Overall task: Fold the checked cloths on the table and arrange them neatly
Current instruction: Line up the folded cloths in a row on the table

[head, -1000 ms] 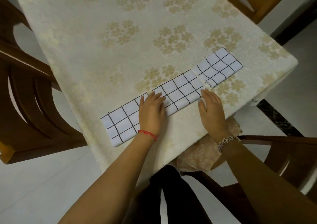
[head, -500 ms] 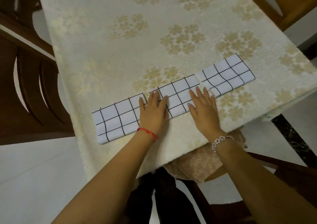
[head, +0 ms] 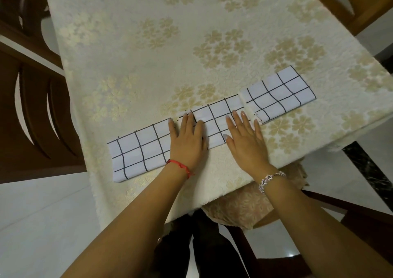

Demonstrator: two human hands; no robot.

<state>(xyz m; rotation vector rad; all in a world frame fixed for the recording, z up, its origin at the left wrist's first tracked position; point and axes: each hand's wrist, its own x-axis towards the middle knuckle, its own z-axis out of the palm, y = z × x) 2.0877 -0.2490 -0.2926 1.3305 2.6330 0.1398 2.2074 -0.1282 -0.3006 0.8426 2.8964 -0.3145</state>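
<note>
A long white cloth with black checks (head: 142, 150) lies folded into a narrow strip near the table's front edge, running from lower left up to the right. My left hand (head: 187, 141) lies flat on its middle with straight fingers. My right hand (head: 246, 141) presses flat on the strip's right end, fingers spread, its palm partly on the tablecloth. A second, smaller folded checked cloth (head: 280, 94) lies just beyond the strip's right end, touching or nearly touching it.
The table (head: 170, 43) wears a cream cloth with gold flower patterns. Dark wooden chairs stand at the left (head: 38, 118) and lower right (head: 350, 224), a lighter one at the top right (head: 350, 7). A beige cushion (head: 244, 209) shows under the table's front edge.
Both hands stay flat on the long strip; the right hand has slid slightly right toward the strip's end. The view has shifted, so everything sits further right in frame.
</note>
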